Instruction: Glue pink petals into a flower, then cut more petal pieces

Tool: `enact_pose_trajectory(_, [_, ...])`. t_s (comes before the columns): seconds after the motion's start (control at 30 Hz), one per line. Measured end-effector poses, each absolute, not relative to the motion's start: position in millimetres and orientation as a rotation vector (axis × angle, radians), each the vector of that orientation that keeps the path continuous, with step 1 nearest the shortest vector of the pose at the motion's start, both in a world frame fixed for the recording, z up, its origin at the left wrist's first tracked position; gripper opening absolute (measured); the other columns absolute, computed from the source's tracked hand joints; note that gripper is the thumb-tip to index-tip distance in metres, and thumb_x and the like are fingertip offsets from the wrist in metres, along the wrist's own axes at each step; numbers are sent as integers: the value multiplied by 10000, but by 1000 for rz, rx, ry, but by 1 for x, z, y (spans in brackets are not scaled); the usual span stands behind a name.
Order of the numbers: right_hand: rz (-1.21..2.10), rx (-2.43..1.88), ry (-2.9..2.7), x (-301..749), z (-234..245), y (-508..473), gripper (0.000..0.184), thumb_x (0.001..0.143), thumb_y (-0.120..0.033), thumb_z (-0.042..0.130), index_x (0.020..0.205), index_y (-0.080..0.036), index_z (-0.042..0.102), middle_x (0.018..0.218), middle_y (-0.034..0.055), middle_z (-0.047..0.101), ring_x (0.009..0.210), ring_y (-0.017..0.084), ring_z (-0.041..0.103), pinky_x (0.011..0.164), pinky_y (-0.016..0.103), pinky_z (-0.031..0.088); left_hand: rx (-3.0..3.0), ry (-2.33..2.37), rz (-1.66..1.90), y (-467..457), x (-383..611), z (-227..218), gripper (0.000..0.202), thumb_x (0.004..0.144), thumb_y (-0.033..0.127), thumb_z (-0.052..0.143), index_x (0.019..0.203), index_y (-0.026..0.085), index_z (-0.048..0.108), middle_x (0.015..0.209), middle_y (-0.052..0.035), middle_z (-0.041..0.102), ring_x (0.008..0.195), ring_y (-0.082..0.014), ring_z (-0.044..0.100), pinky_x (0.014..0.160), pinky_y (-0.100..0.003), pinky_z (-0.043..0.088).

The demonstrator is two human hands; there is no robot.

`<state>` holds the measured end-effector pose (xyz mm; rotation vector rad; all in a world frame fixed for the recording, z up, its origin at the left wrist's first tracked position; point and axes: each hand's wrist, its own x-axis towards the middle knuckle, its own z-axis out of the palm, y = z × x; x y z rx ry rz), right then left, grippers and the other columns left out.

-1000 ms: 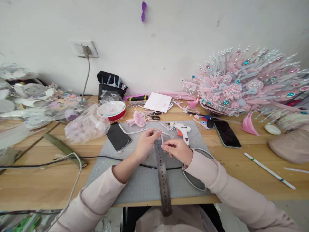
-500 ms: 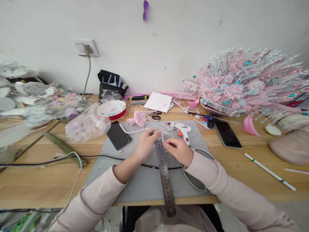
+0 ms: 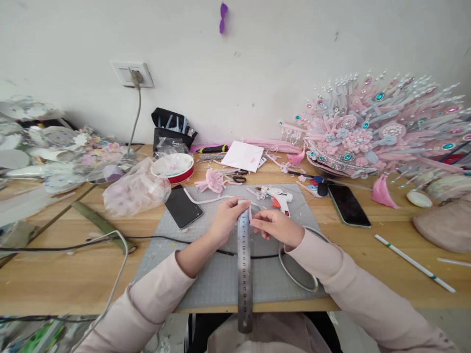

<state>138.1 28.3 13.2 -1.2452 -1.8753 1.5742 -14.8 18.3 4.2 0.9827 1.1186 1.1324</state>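
My left hand (image 3: 225, 219) is closed on the top end of a steel ruler (image 3: 245, 274), its thumb pressed on the face. The ruler points down toward my lap, past the table edge. A short, thin pink strip (image 3: 250, 212) lies along the ruler's right edge, its upper end by my left thumb. My right hand (image 3: 276, 225) pinches the strip's lower end between thumb and forefinger. Beneath both hands is a grey cutting mat (image 3: 206, 279). A white glue gun (image 3: 282, 198) lies just beyond my right hand, and a pink fuzzy flower (image 3: 212, 181) sits behind my left.
A large pink beaded headdress (image 3: 353, 132) stands at the right. Phones lie left (image 3: 184, 208) and right (image 3: 349, 206) of the hands. Scissors (image 3: 240, 179), a red-sided round container (image 3: 182, 175) and a plastic bag (image 3: 134, 189) are behind. A black cable (image 3: 158, 237) crosses the mat.
The ruler's lower end has swung left, so it now points nearly straight down. Both hands keep their grip, and the pink strip stays beside the ruler.
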Motion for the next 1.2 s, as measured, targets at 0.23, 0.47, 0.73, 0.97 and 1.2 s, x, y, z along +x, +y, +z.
enact_pose_trajectory(0.23, [536, -1978, -2475, 197, 43, 0, 407, 709, -529, 564, 489, -200, 470, 541, 52, 568, 509, 173, 515, 464, 277, 281, 956, 1074, 1098, 22, -17, 5, 276, 672, 415, 629, 633, 158, 536, 484, 43, 534, 409, -83, 460, 423, -207, 314])
enact_pose_trajectory(0.47, [221, -1901, -2472, 207, 14, -34, 274, 651, -330, 649, 845, -162, 553, 881, 122, 609, 836, 286, 596, 675, 344, 422, 903, 1046, 1209, 25, -23, 13, 270, 648, 394, 656, 671, 148, 548, 578, 20, 579, 463, -72, 475, 463, -198, 345])
enact_pose_trajectory(0.73, [432, -1842, -2396, 209, 13, -19, 161, 665, -303, 512, 743, -173, 566, 877, 104, 570, 763, 211, 575, 725, 330, 438, 1028, 1124, 1287, 32, -30, 7, 286, 685, 425, 606, 629, 165, 501, 505, 51, 486, 457, -72, 407, 463, -201, 297])
enact_pose_trajectory(0.97, [1312, -1683, -2178, 242, 24, 9, 396, 668, -584, 438, 628, -196, 512, 525, 10, 501, 489, 150, 489, 477, 284, 399, 1246, 1234, 1228, 31, -34, 16, 276, 705, 434, 569, 660, 165, 526, 520, 65, 431, 473, -74, 348, 472, -211, 254])
enact_pose_trajectory(1.2, [1428, -1467, -2178, 248, 39, 1, 462, 658, -676, 488, 637, -219, 561, 588, 40, 523, 440, 129, 479, 409, 269, 404, 1390, 1190, 1144, 29, -37, 26, 248, 712, 407, 565, 638, 173, 532, 539, 53, 450, 511, -91, 368, 518, -217, 285])
